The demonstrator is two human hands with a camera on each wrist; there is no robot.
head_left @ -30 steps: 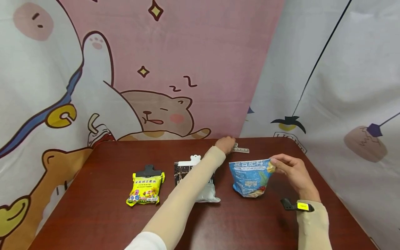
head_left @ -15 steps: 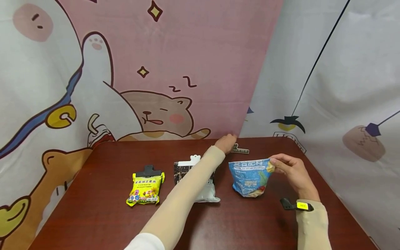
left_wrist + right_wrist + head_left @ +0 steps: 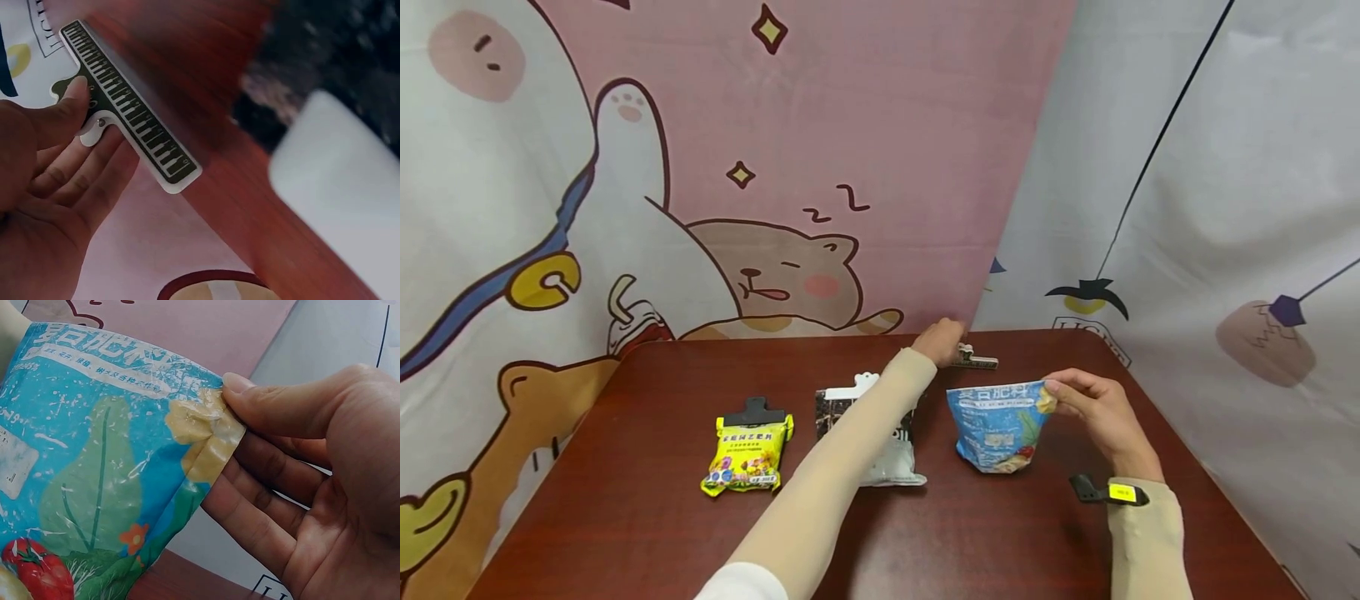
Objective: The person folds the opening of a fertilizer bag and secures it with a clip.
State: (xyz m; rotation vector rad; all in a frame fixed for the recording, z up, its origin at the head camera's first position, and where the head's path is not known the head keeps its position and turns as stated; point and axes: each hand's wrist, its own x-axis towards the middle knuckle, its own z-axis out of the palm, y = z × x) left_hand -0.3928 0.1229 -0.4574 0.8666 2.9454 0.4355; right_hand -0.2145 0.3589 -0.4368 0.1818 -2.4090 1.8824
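Observation:
At the back of the table my left hand (image 3: 942, 342) pinches a clip (image 3: 128, 103) by its handles, thumb on top and fingers beneath. A piano-key pattern runs along the clip's long dark bar. On the right, my right hand (image 3: 1093, 408) pinches the top right corner of a blue fertilizer bag (image 3: 996, 429) between thumb and fingers. Vegetables are printed on the bag's front, close up in the right wrist view. The bag stands upright, its top edge spread flat.
A yellow bag (image 3: 747, 454) with a black clip (image 3: 756, 411) lies at left. Behind my left forearm, partly hidden, lies a black and white bag (image 3: 895, 467) with a white clip (image 3: 859, 386). A printed cloth (image 3: 880, 167) hangs along the table's back edge.
The clip at the back has tilted in my left hand, its bar now seen more edge-on. My right hand and the blue bag stay nearly the same.

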